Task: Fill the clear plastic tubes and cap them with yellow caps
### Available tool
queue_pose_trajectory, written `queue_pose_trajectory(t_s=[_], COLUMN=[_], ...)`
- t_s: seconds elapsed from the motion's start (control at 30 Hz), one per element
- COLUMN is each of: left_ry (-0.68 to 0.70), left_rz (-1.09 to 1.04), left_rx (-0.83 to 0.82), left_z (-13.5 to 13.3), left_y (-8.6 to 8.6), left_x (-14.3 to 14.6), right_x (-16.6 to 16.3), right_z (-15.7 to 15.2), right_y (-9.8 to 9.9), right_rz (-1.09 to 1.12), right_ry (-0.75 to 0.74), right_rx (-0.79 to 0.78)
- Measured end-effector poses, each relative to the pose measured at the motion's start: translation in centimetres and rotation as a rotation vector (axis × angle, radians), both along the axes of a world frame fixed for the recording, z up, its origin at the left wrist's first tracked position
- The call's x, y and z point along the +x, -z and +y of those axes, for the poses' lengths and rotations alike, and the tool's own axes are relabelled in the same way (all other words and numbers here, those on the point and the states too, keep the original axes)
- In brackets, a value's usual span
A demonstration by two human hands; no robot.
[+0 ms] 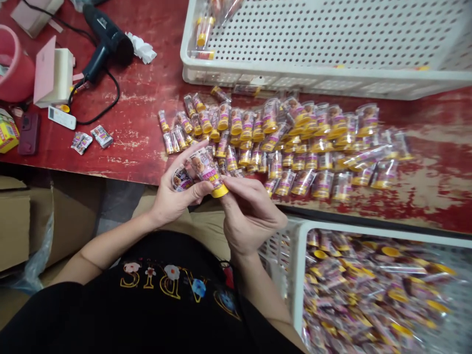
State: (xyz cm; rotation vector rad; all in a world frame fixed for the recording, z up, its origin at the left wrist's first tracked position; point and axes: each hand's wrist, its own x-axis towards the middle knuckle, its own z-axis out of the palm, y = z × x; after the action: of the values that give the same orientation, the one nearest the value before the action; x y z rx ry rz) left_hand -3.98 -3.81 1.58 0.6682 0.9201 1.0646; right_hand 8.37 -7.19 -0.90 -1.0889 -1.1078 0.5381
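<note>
While the left hand (171, 201) held a transparent tube (202, 164) between thumb and fingers, with a printed packet (182, 180) tucked against its palm, the right hand (254, 211) pinched the yellow cap (220, 191) at the tube's near end. The tube was thus between the two hands, by the front edge of the worktop, tilted with its cap toward the wearer. It looked light, with a thin, springy plastic wall that would probably dent if squeezed mid-body, and its glossy surface seemed apt to slip. The cap appeared the firmest part, so the surest hold was likely there, with only gentle support around the body. Beyond the hands, many similar tubes (270, 118) crowded the red worktop (138, 125), some overlapping. Behind them stood a white crate (313, 37); a second crate (300, 265), heaped with yellow-ended tubes, sat to the right, below the worktop. Farther left lay a hair dryer (105, 42), with two loose packets (102, 136) nearer the edge.
</note>
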Motion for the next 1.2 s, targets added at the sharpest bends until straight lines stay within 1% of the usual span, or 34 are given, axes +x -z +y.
queue_pose_trajectory(t_s=[0.13,0.27,0.37,0.53,0.63,0.73,0.77,0.83,0.9,0.97,1.03,1.1,1.13,1.2], left_ry=[0.016,0.004,0.018,0.048,0.032,-0.043,-0.082,-0.174,-0.254,-0.232,-0.154,-0.095,-0.095,-0.141], left_rz=[0.036,0.073,0.085,0.080,0.056,0.088,0.135,0.295,0.495,0.646,0.735,0.773,0.760,0.622], left_rx=[0.007,0.073,0.101,0.040,-0.015,-0.095,-0.099,-0.042,0.090,0.198,0.276,0.305,0.289,0.175], left_z=[-0.5,-0.3,-0.2,-0.2,0.0,1.5,2.4,5.1,8.4,11.7,14.1,15.2,15.3,14.8], left_y=[0.2,0.7,0.9,0.8,1.4,2.8,3.5,4.8,5.9,6.7,7.1,7.2,7.1,6.6], left_x=[-0.1,-0.2,-0.4,-0.4,-0.3,-1.0,-1.6,-3.0,-4.6,-5.9,-6.4,-6.4,-6.3,-6.0], right_x=[-0.6,-0.7,-0.6,-0.8,-1.2,-1.4,-1.2,-0.3,1.4,3.4,5.2,5.9,5.7,4.5], right_z=[0.1,0.3,0.4,0.8,1.3,2.0,2.4,3.5,5.9,10.0,15.6,22.3,25.7,31.7], right_y=[0.1,0.1,0.1,0.5,1.4,2.2,2.4,2.6,2.4,1.9,1.3,0.6,0.3,-0.1], right_rz=[0.058,0.095,0.090,0.079,0.072,0.006,-0.014,-0.060,-0.154,-0.304,-0.464,-0.617,-0.681,-0.744], right_ry=[0.032,0.026,0.025,0.021,0.026,-0.067,-0.106,-0.136,-0.101,-0.070,-0.057,-0.047,-0.048,-0.118], right_rx=[0.013,0.048,0.042,0.026,-0.017,-0.145,-0.195,-0.264,-0.256,-0.223,-0.226,-0.290,-0.342,-0.446])
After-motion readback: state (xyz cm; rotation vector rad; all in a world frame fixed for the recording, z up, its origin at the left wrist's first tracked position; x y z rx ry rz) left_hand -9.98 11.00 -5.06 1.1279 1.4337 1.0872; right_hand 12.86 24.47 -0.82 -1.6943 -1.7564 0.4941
